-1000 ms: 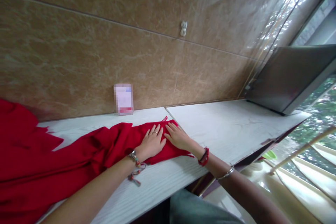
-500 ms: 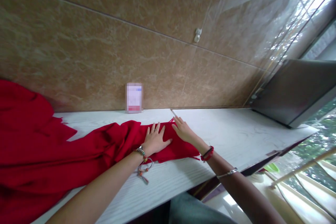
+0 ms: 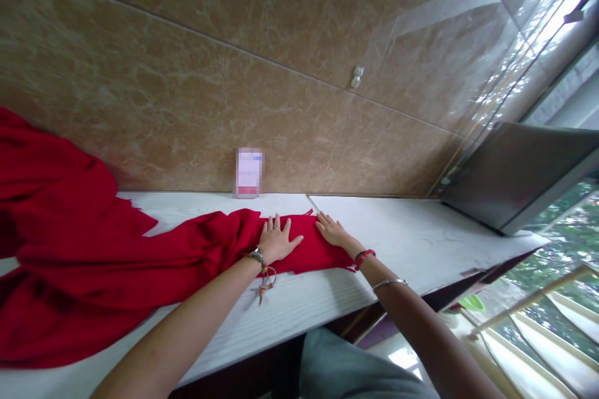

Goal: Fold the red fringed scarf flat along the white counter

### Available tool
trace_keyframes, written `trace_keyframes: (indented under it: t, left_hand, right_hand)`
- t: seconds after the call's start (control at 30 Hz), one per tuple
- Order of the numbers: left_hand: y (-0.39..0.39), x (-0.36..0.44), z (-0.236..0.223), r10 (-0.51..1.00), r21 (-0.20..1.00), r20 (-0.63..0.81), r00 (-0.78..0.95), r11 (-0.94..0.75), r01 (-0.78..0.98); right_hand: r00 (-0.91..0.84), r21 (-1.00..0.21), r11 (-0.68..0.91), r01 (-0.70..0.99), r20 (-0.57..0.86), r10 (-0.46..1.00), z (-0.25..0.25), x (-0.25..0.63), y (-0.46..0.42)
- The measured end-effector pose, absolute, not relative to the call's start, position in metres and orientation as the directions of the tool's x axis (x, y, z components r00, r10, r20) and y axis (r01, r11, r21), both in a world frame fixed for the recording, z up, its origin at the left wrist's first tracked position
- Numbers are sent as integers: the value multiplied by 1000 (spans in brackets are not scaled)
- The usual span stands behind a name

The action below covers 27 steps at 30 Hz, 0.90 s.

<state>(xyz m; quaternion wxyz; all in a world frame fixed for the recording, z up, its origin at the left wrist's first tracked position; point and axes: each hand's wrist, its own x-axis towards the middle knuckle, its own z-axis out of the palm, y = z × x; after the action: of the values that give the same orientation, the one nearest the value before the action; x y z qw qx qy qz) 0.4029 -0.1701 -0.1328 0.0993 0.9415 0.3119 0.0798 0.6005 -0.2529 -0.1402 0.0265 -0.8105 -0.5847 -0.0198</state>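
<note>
A long red scarf lies along the white counter, bunched in loose folds at the left and flat at its right end, where a few fringe threads show. My left hand rests palm down on the flat part, fingers spread and thumb out to the right. Beside it, my right hand lies flat across the scarf's right end, its fingers stretched toward the wall. Neither hand grips the cloth.
A blurred white-and-pink card-like object stands against the brown tiled wall. At the counter's far right end sits a dark grey box-shaped appliance. The counter's front edge runs close to my body.
The view has shifted slightly. Both hands stay flat on the scarf, with the right hand lying a little more to the right over its end.
</note>
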Motion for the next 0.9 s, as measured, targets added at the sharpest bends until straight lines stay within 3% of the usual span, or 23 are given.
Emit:
trace_keyframes:
  t: [0.17,0.27,0.47,0.6,0.77,0.9]
  left_hand:
    - [-167,400,-136,597,195,184,780,-800,567]
    - [-167,400,-136,610,199,220,761,-792,577]
    - [-166,401,-135,625,211,297,721,-780,589]
    - [-164,402,-129,623,220,317,715,-782,584]
    - [-165,394,-112,327,271,142,934,-921,281]
    - [-177,387,-102,217,252,-50,975,-942,223]
  right_hand:
    - [502,-128,-485,865,184,845,-126,605,-253]
    - [588,-218,-550,806,186,787,-120,607,-253]
    - [670,-394,-580,713,142,728,-117,611,-250]
    - [689,-515,-524,679,200,697,-105,608,-246]
    - [680,-586,-431,686,306,667,-86,607,-242]
    - [715,-597,-474,647,260,649,-100,612,-243]
